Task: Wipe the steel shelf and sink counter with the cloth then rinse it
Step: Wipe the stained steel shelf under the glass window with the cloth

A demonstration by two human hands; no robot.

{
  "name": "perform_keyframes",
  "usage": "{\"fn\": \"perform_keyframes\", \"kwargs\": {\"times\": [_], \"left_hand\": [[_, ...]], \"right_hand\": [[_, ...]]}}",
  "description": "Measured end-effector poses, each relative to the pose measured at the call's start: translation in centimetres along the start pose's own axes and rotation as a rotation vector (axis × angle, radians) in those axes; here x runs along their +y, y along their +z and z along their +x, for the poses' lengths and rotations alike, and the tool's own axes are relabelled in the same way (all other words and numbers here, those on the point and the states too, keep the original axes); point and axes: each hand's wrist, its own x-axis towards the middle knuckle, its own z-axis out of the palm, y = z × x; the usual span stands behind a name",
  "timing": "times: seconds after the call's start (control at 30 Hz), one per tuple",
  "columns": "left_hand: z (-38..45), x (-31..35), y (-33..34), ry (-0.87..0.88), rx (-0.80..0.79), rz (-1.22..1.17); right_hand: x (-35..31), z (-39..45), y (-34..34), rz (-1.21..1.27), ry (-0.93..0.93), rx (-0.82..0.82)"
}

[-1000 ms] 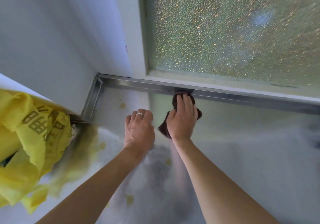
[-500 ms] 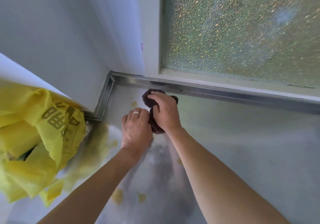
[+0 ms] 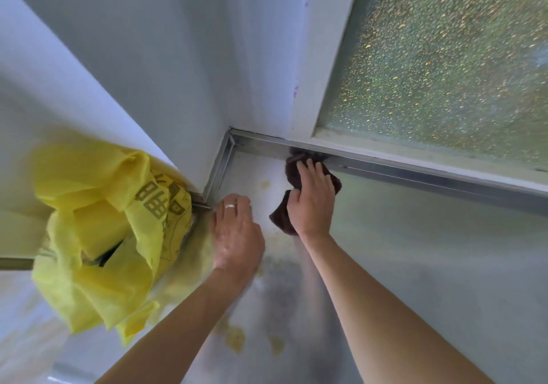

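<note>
Cloth (image 3: pixel 296 196) first: it's dark brown, bunched up, and sits just right of the frame's centre, pressed flat to the steel shelf (image 3: pixel 415 250) under our right hand (image 3: pixel 312 202). We can see that hand spread palm-down over it, fingers (image 3: pixel 311 170) stretched toward the top of the frame, their tips close to the raised metal lip (image 3: pixel 415 173) that runs along the back edge. A corner of the fabric pokes out on the right of the hand, another flap trails out at lower left beside the wrist.

Our left hand (image 3: pixel 237 232) is just to the left, near but not touching the cloth. It rests knuckles-up on the metal with its fingers curled under and nothing in it; a ring (image 3: pixel 229 206) shows on one finger.

Yellowish spots (image 3: pixel 234 336) dot the surface at bottom centre, and one more lies near the back corner. At the left of the frame, we've got a crumpled yellow plastic bag (image 3: pixel 103 235) with brown printing, standing at the shelf's left edge. A white wall (image 3: pixel 163 57) fills the upper left, and pebbled frosted glass (image 3: pixel 444 57) in a white frame fills the upper right.
</note>
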Motion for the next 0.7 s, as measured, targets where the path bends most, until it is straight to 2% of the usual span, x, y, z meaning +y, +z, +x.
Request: {"fn": "perform_keyframes", "kwargs": {"times": [0.17, 0.47, 0.6, 0.7], "left_hand": [[0.5, -2.8, -0.7, 0.060, 0.081, -0.013], [-0.3, -4.6, -2.1, 0.101, -0.007, 0.008], [-1.2, -5.1, -2.6, 0.176, -0.023, 0.073], [-2.1, -5.3, -3.4, 0.220, -0.033, 0.014]], "right_hand": [[-3.2, 0.9, 2.0, 0.085, -0.123, -0.053], [-5.0, -1.0, 1.8, 0.223, -0.244, -0.238], [-6.3, -4.2, 2.0, 0.284, -0.230, -0.201], [-7.1, -6.6, 2.1, 0.345, -0.157, -0.141]]}}
